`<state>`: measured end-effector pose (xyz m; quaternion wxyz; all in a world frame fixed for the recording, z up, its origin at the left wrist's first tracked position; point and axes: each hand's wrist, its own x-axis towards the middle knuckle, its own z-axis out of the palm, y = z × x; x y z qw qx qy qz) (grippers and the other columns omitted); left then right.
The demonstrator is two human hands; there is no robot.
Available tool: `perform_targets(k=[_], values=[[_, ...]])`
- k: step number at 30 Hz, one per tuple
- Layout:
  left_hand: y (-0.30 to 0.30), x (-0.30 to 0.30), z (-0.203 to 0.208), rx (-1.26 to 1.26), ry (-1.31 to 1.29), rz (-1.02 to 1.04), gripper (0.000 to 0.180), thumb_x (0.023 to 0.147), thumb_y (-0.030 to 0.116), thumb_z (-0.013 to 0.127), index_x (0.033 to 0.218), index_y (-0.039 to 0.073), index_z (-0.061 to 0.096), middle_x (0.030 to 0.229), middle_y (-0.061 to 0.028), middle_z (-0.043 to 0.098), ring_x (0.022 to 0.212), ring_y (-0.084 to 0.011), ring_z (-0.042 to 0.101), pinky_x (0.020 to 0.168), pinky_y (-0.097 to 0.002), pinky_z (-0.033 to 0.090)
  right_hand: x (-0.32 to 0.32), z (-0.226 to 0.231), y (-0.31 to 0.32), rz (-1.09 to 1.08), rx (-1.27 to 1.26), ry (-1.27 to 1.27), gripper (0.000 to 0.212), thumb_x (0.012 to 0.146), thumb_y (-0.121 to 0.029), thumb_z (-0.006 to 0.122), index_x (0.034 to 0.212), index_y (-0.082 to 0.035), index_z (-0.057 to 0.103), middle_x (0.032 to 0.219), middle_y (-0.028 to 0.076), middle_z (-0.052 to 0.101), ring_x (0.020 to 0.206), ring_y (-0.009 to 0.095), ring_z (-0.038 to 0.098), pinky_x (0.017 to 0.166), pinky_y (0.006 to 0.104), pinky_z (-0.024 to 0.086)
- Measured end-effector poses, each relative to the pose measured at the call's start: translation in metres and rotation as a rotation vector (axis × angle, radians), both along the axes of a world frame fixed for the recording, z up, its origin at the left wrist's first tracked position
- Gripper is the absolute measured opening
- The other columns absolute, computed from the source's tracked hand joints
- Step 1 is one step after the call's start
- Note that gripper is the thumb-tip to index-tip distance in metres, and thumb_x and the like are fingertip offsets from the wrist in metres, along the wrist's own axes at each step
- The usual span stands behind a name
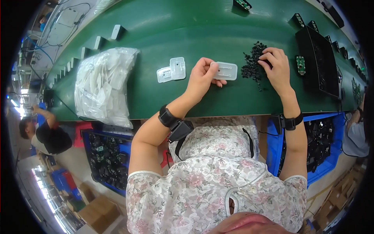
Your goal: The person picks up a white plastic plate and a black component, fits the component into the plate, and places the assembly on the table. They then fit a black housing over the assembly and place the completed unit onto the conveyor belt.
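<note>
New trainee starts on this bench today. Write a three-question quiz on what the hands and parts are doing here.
1. True or false: the left hand holds a white plate.
2. What does the right hand touch? A) the bag B) the black pile C) the black tray
3. Fill in: two more white plates lie on the green ___, between the bag and the left hand.

Key
1. True: thumb and fingers grip its left end.
2. B: the fingertips rest on the pile of small black parts.
3. Belt.
</note>
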<state>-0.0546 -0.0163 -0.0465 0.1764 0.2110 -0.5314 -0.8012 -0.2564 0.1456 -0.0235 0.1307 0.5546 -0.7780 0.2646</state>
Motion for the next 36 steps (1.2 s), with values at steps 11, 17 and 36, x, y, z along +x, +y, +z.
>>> perform_targets(k=[11,17,36], values=[[-0.025,-0.005,0.008,0.098,0.022,0.007,0.025,0.093,0.01,0.051,0.111,-0.005,0.044,0.096,-0.021,0.063,0.072,-0.0254,0.067,0.061,-0.027,0.057,0.013,0.026,-0.005,-0.201,-0.063,-0.57,0.008,0.088,-0.005,0.056,0.092,-0.002,0.062,0.075,0.004,0.061,0.06,0.009,0.055,0.055,0.0205,0.042],[-0.029,0.0,0.009,-0.11,0.12,0.097,0.027,0.092,0.002,0.05,0.119,0.001,0.049,0.095,-0.0158,0.064,0.073,-0.0197,0.066,0.059,-0.0245,0.055,0.041,0.039,-0.045,0.044,-0.154,-1.028,0.023,0.092,-0.004,0.051,0.114,0.002,0.053,0.08,0.008,0.062,0.065,0.009,0.057,0.059,0.0193,0.044],[-0.037,0.004,0.011,-1.012,0.127,0.224,0.026,0.076,-0.01,0.059,0.098,0.005,0.063,0.077,-0.0087,0.059,0.064,-0.0182,0.063,0.051,-0.0263,0.05,0.07,0.039,-0.094,0.34,0.159,-1.489,0.04,0.09,0.0,0.05,0.128,-0.002,0.038,0.074,0.007,0.06,0.057,0.008,0.052,0.053,0.0187,0.041]])
